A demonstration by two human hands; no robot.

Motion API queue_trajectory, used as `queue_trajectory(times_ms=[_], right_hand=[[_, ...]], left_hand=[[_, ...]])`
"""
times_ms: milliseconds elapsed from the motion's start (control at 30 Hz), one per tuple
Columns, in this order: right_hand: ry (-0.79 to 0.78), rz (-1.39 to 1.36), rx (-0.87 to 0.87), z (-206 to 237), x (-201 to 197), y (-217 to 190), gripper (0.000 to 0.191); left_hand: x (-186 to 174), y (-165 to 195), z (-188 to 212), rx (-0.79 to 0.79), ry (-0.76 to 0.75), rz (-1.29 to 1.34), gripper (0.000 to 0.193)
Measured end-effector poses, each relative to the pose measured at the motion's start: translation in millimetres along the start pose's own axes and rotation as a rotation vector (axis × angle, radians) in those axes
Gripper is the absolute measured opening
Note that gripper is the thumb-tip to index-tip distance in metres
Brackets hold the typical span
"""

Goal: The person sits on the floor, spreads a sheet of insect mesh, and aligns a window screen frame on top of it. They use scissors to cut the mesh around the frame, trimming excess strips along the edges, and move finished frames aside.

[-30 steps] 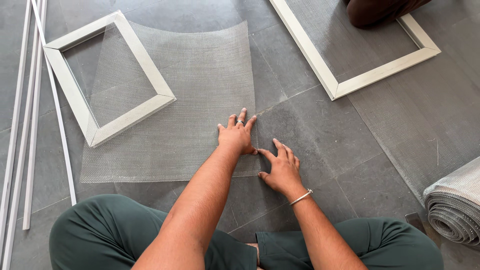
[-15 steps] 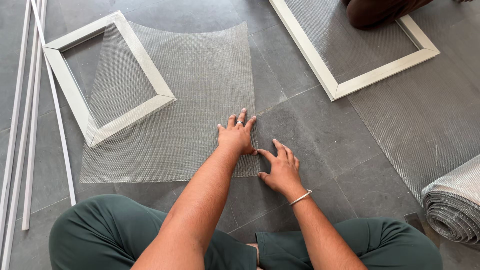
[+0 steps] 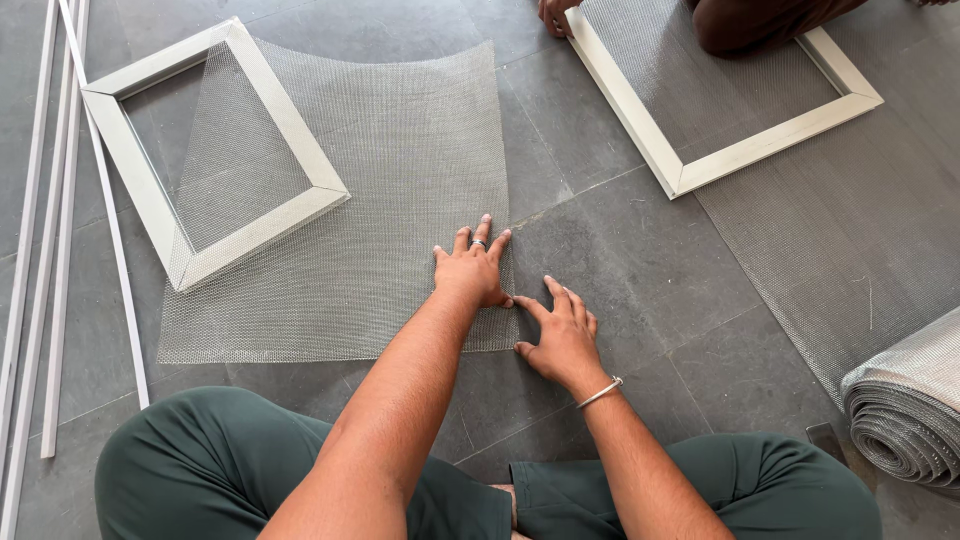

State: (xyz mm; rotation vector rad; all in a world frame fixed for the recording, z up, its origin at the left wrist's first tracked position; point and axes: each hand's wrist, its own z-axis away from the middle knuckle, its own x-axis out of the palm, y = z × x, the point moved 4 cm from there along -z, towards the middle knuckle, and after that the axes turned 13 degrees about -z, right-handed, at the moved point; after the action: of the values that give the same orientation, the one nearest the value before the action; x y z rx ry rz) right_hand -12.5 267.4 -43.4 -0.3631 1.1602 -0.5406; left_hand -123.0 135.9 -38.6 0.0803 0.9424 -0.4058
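Two hands rest flat on the floor work, fingers spread, neither closed on anything. L hand (image 3: 473, 270) presses palm-down on the right edge of a cut sheet of grey mesh (image 3: 400, 180), near its lower right corner; judged a hold-down, since the far edge of the sheet curls up. R hand (image 3: 560, 335), w/ a metal bangle at the wrist, lies on the bare grey floor tiles (image 3: 640, 260) just beside that edge, fingertips at or touching it; cannot tell which. Mesh lies in front of the seated person's knees, its left part under a small white frame (image 3: 215, 150) set at an angle, which weights that side. Far left: loose white strips (image 3: 60, 200), well apart. Upper right: a larger white frame (image 3: 720, 110) over more mesh, w/ another person's hand (image 3: 553, 14) at its corner. Lower right: a mesh roll (image 3: 905, 405). Nothing lies between hands and sheet.
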Motion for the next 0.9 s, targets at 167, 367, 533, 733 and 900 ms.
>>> queue_trajectory(times_ms=[167, 367, 533, 733, 900], right_hand=[[-0.021, 0.017, 0.018, 1.9, -0.7, 1.8, 0.077], [-0.019, 0.013, 0.025, 3.3, 1.9, 2.0, 0.077], [0.017, 0.004, -0.002, 3.6, 4.2, 3.9, 0.090], [0.037, 0.000, 0.002, 1.4, 7.3, 6.2, 0.101], [0.040, 0.009, -0.003, 1.4, 7.6, 7.6, 0.098]], left_hand=[[1.9, 3.9, -0.4, -0.005, -0.014, -0.009, 0.125], [4.9, 3.3, 1.8, -0.005, -0.009, -0.003, 0.126], [3.7, 2.6, 3.9, 0.006, 0.001, 0.013, 0.125], [2.2, 1.9, 6.6, 0.010, 0.006, 0.021, 0.125], [4.5, 2.3, 4.6, 0.011, 0.012, 0.019, 0.126]])
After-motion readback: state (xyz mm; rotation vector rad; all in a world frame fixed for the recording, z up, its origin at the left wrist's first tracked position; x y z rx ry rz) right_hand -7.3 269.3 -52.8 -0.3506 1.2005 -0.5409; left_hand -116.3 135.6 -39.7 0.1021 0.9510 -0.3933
